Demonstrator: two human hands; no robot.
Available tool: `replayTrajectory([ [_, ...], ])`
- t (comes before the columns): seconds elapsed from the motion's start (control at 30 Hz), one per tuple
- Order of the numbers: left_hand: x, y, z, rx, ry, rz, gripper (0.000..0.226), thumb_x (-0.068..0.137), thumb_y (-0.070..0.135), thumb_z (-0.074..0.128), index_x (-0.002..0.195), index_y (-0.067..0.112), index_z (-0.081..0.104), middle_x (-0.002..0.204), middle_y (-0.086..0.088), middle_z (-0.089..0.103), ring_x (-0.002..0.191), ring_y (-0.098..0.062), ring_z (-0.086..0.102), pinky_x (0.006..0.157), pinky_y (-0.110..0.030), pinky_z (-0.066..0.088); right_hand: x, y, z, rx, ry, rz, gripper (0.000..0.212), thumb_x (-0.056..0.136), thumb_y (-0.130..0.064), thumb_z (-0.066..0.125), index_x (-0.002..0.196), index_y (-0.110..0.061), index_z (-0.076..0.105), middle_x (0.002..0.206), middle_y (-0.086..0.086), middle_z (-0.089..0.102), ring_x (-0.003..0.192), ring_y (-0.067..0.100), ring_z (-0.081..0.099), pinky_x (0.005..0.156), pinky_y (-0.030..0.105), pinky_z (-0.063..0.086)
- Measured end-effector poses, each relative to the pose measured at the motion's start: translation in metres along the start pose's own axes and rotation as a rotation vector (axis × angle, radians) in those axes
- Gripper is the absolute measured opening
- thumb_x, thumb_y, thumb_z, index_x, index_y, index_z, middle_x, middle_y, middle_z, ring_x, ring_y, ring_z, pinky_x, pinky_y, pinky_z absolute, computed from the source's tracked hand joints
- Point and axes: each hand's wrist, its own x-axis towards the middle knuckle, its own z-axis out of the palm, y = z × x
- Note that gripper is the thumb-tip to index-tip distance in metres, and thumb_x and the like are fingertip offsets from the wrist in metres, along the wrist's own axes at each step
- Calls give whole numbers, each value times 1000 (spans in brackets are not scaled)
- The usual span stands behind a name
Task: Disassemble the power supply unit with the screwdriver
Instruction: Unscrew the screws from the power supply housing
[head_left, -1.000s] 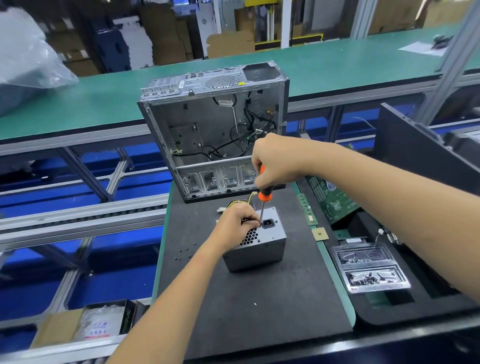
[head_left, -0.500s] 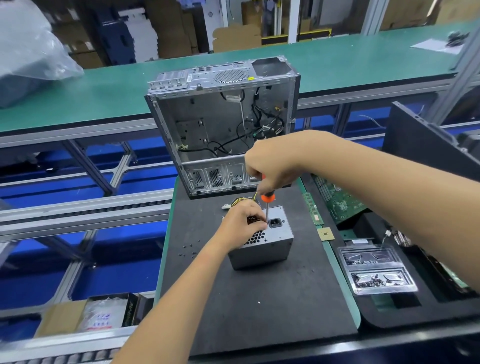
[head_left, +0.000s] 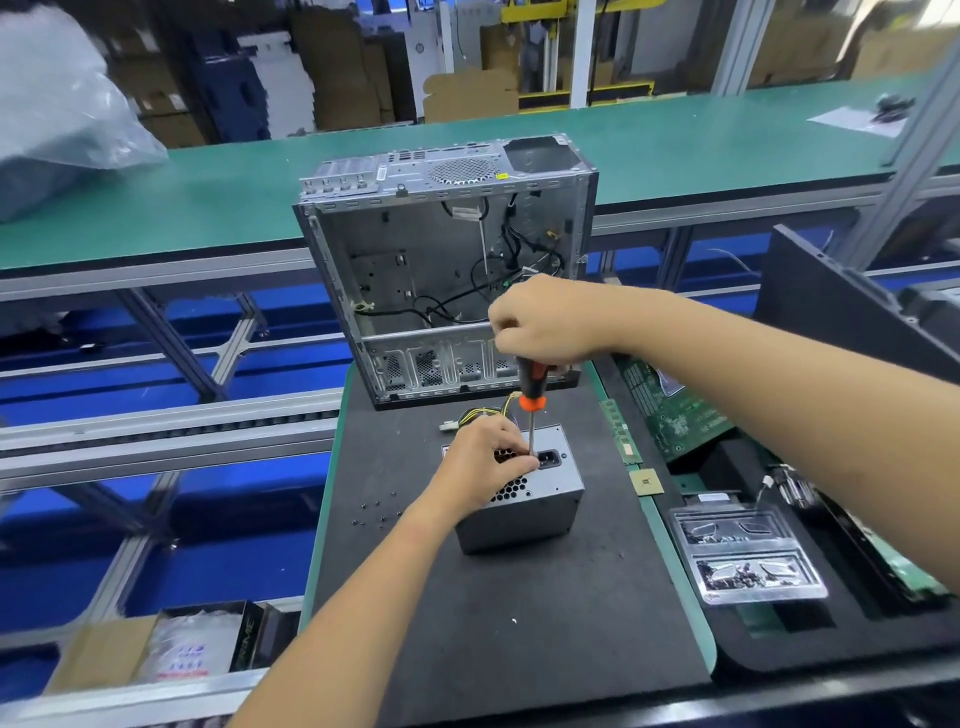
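Two hands work on one grey power supply (head_left: 524, 512), which stands on the dark tabletop (head_left: 519, 623) just in front of the open computer case (head_left: 441, 270). The right hand (head_left: 545, 325) is above the power supply and its fingers are curled around the top of the screwdriver (head_left: 532, 387), which has an orange and black handle. The screwdriver is upright, and its thin metal shaft goes down to the top face of the power supply, beside the black power socket (head_left: 549, 459). The left hand (head_left: 480, 467) rests on the top of the power supply with bent fingers; the fingertips touch the shaft near its tip, on the grille with holes. Behind the power supply a bundle of yellow and black wires (head_left: 480, 415) lies on the tabletop. Left of the power supply some small black screws (head_left: 376, 512) are scattered. Right of it lies a small square chip (head_left: 645, 482), and further right a clear plastic tray (head_left: 743, 556).
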Motion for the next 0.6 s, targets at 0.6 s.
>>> replayTrajectory([
  [0.6, 2, -2, -4, -62, -23, 33, 2, 75, 8, 77, 76, 9, 76, 85, 1, 65, 87, -11, 58, 82, -19, 42, -12, -13, -17, -206, -364, -208, 20, 77, -1, 61, 86, -17, 69, 93, -2, 67, 86, 16, 61, 69, 31, 51],
])
